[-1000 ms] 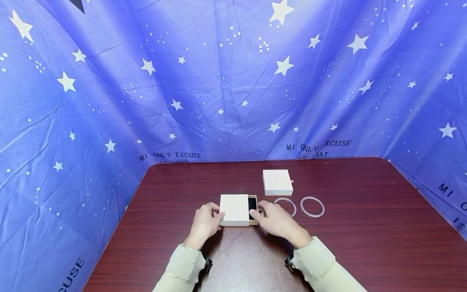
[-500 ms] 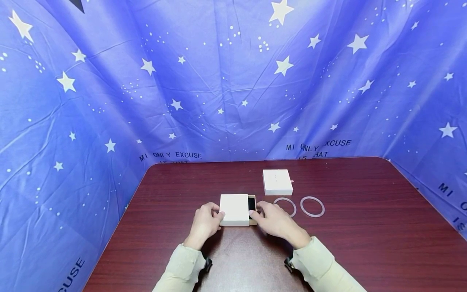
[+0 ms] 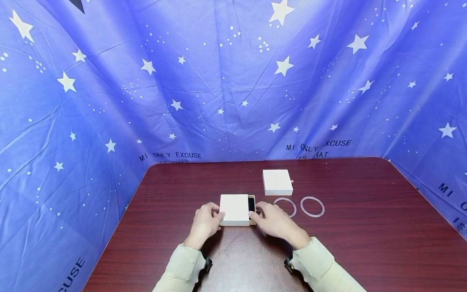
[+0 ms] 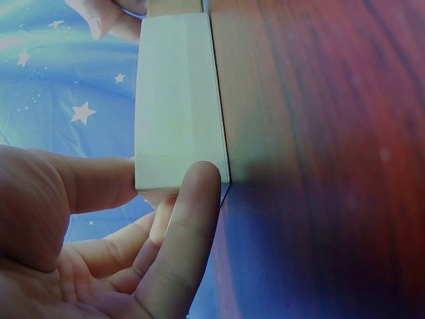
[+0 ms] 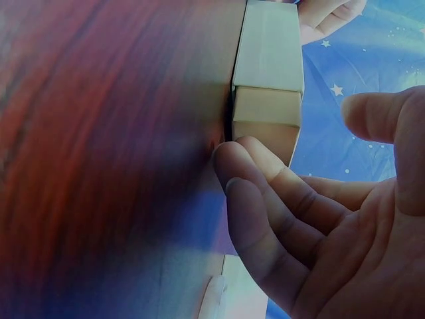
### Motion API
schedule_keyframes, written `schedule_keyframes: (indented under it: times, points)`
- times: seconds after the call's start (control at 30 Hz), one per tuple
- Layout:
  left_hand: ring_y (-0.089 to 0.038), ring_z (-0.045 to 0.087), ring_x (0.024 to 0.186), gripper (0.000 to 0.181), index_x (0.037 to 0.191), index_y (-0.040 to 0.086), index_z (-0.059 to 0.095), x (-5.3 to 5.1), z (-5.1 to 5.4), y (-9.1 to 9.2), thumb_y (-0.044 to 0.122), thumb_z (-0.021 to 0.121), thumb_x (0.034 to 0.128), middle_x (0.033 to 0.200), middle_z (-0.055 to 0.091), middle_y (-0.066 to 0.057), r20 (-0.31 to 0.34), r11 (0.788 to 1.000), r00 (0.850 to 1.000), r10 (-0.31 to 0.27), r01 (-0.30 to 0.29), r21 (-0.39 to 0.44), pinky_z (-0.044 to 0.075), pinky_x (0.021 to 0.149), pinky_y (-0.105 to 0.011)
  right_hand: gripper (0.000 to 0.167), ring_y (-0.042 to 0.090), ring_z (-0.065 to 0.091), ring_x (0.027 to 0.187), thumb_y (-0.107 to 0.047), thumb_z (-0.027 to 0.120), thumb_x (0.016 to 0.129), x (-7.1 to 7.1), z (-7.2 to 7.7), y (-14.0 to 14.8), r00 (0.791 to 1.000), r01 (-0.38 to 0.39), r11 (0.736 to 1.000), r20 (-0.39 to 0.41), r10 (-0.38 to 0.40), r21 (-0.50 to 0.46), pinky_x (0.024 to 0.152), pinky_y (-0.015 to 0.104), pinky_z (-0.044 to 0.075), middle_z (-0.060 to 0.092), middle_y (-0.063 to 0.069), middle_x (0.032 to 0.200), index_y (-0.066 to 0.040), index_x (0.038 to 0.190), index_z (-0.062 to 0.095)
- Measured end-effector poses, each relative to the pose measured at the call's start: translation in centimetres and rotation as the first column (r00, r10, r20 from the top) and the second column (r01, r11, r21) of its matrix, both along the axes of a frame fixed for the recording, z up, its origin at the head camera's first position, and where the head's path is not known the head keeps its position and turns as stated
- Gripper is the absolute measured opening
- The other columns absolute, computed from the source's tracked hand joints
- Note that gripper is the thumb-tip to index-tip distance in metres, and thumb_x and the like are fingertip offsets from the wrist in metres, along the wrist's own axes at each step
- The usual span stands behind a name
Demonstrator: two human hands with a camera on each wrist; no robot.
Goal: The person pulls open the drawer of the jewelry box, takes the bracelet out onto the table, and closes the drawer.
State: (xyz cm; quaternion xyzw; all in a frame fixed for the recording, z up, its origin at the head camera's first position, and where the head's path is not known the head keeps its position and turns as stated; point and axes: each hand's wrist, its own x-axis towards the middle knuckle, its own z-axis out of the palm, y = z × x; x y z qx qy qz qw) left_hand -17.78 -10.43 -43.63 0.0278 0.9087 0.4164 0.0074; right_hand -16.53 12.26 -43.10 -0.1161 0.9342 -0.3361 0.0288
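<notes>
On the table lies a white drawer-style box [image 3: 234, 209], its tan inner tray [image 3: 253, 222] with black lining sticking out a little on the right. My left hand [image 3: 205, 223] grips the outer sleeve's left end; in the left wrist view the thumb and fingers [image 4: 189, 239] hold it from both sides. At the tray's end is my right hand [image 3: 275, 223], its fingertips against the tray. The right wrist view has its thumb [image 5: 375, 117] raised apart from the box, the fingers [image 5: 279, 193] loosely bent. Partly behind that hand lies a pale purple bangle [image 3: 293, 205].
A second pale purple bangle [image 3: 322, 207] lies to the right. Behind the bangles stands another white box [image 3: 277, 182], closed, with a small pink tab on its right side. The dark red wooden table [image 3: 365, 243] ends at a blue star-patterned cloth [image 3: 226, 81].
The inner tray has slid slightly left into the sleeve, so less black lining shows. My right hand has moved a little left with it; the left hand has stayed put.
</notes>
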Motion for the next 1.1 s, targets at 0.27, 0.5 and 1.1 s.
schedule_keyframes:
  times: [0.27,0.5,1.1]
  points:
    - [-0.01,0.063,0.049,0.02,0.101,0.003,0.064,0.03,0.06,0.0,0.017,0.068,0.0873,0.068,0.059,0.002,-0.005,1.0,1.0,-0.004,0.004,-0.004,0.05,0.059,-0.028,0.036,0.005,0.052,0.052,-0.037,0.056,0.095,0.08,0.15,-0.11,1.0,0.007,1.0,0.0,-0.007,0.01,0.057,0.028,0.044,0.054,-0.01,0.058,-0.006,0.112,0.062]
    - [-0.01,0.062,0.048,0.021,0.101,0.002,0.063,-0.03,0.04,0.0,0.018,0.067,0.0879,0.068,0.057,0.002,-0.001,1.0,1.0,-0.004,0.004,0.005,0.05,0.055,-0.027,0.038,0.006,0.052,0.053,-0.039,0.056,0.095,0.16,0.09,-0.21,1.0,0.014,1.0,0.005,-0.014,0.019,0.057,0.029,0.044,0.054,-0.01,0.059,-0.006,0.114,0.061]
    - [-0.008,0.061,0.047,0.021,0.101,0.001,0.063,0.04,-0.05,0.04,0.016,0.068,0.0868,0.066,0.058,0.003,-0.014,1.0,1.0,-0.007,0.007,0.005,0.05,0.055,-0.026,0.037,0.005,0.052,0.05,-0.037,0.057,0.094,0.23,0.01,-0.38,1.0,-0.008,1.0,-0.021,0.008,0.014,0.053,0.029,0.043,0.054,-0.011,0.058,-0.005,0.112,0.062]
